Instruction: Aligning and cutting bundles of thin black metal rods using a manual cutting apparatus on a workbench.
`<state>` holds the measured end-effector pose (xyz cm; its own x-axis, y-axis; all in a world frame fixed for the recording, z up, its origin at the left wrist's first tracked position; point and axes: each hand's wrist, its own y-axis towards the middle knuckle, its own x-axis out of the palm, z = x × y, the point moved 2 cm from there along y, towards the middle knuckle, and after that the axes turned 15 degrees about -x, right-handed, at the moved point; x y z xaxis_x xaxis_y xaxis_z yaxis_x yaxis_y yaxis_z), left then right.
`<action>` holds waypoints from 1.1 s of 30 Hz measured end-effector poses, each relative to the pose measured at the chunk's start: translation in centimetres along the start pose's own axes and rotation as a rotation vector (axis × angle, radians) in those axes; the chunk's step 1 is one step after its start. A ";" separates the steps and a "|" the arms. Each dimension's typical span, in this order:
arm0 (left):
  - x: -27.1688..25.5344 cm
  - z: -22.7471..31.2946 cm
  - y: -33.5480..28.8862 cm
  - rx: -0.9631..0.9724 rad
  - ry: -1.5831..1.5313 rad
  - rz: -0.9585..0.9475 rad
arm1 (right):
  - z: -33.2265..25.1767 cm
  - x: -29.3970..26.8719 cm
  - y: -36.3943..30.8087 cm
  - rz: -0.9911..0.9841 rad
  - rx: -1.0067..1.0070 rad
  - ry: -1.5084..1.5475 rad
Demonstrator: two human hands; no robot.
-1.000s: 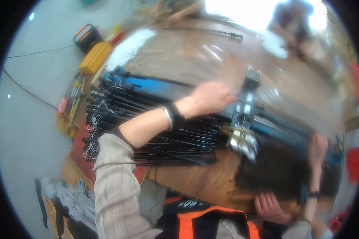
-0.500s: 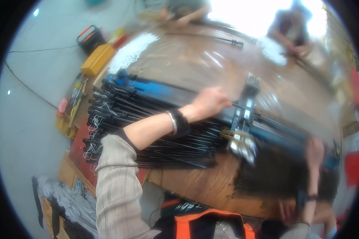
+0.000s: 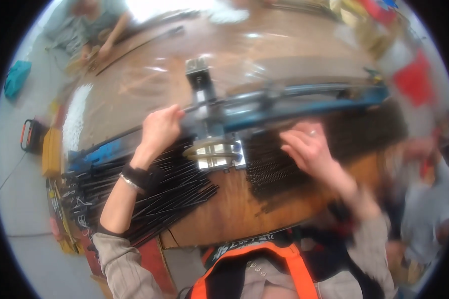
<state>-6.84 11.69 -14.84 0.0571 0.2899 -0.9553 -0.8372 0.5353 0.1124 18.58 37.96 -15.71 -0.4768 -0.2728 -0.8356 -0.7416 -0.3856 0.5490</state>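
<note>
My left hand (image 3: 160, 128) is closed beside the left side of a metal clamping fixture (image 3: 218, 154). A thin dark rod runs from its fingertips toward the fixture. To the fixture's right, my right hand (image 3: 307, 144) hovers above a pile of thin black rods (image 3: 269, 174); its fingers are loosely bent and apart, with nothing visible in them. Below my left forearm lies a bundle of black rods (image 3: 184, 184) with white strings at their far-left ends. A long blue rail (image 3: 304, 107) crosses behind both hands. Motion blurs the right side.
A brown table (image 3: 229, 199) carries the fixture and rods. White strips (image 3: 77, 117) lie at its left edge, beside a yellow box (image 3: 52, 152) and a black-and-orange case (image 3: 31, 134). Another person (image 3: 97, 35) works at the far left; people are blurred at right.
My view has turned to the right. My right hand has come from the far right end of the rail toward the fixture. My left hand stays closed near the fixture's left side.
</note>
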 end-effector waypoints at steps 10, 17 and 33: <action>0.9 -0.8 0.7 -0.032 0.013 -0.045 | 0.4 5.8 1.7 0.174 0.160 0.260; 3.1 -3.1 1.2 0.209 0.063 0.257 | 2.8 8.0 1.7 0.244 0.131 0.471; -2.7 -2.7 -12.4 0.137 0.308 0.359 | -9.7 2.0 -7.5 -0.376 -0.042 0.297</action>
<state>1.94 2.10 -14.42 -0.4031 0.2382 -0.8836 -0.6942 0.5495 0.4648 27.77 31.80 -21.36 -0.0193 -0.3451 -0.9384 -0.8139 -0.5396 0.2152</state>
